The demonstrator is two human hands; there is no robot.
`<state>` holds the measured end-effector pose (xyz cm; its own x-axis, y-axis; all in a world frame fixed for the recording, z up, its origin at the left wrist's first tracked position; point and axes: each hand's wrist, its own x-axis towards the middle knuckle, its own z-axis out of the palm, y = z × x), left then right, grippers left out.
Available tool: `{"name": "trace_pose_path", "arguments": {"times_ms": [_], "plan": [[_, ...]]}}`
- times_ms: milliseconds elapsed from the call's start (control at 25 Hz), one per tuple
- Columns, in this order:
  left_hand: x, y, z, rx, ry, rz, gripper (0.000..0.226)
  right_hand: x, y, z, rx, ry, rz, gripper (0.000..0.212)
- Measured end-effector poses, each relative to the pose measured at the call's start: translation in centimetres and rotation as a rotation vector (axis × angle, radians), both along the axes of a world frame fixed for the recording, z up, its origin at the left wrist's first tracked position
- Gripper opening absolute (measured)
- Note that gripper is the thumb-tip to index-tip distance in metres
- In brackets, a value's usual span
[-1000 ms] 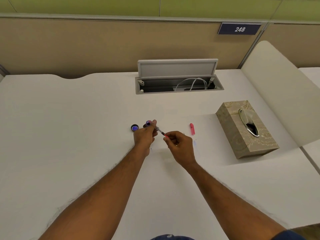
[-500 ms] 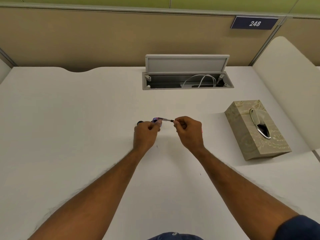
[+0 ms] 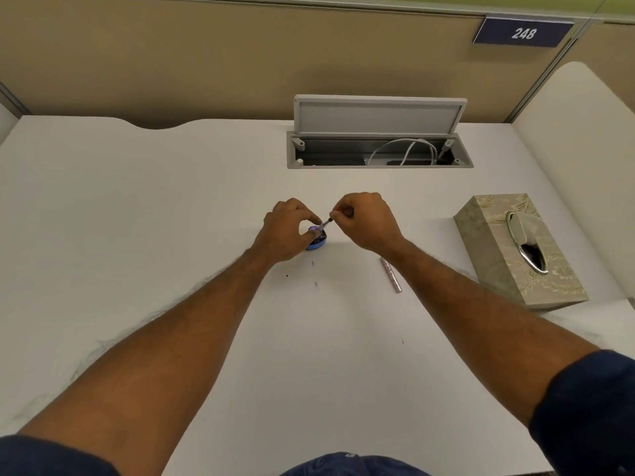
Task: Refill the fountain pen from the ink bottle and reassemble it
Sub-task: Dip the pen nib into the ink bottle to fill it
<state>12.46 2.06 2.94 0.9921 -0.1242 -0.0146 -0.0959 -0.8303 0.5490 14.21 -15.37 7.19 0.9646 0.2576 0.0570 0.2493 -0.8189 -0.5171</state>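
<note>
Pen section tilted into the ink bottle
Left hand grips the ink bottle; right hand pinches the pen section's upper end. Pen barrel lies right of the bottle.

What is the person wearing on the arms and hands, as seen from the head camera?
Both hands, the left hand and the right hand, are bare: no gloves; rings or a watch are not visible. The forearms are uncovered. Dark navy blue sleeves are pushed up near the elbows.

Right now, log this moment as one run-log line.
stage: filling | left hand: steadies ink bottle | right hand: holds pen section, tip at bottle mouth | pen barrel: on desk, unattached
</note>
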Motion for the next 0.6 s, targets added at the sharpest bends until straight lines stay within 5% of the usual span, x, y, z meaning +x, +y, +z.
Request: {"name": "trace_pose_path", "arguments": {"times_ms": [600], "plan": [[0.6,-0.2,-0.2,-0.086,0.009,0.051,0.023,3.1,2.8,0.0,-0.133,0.122,0.078,0.024]]}}
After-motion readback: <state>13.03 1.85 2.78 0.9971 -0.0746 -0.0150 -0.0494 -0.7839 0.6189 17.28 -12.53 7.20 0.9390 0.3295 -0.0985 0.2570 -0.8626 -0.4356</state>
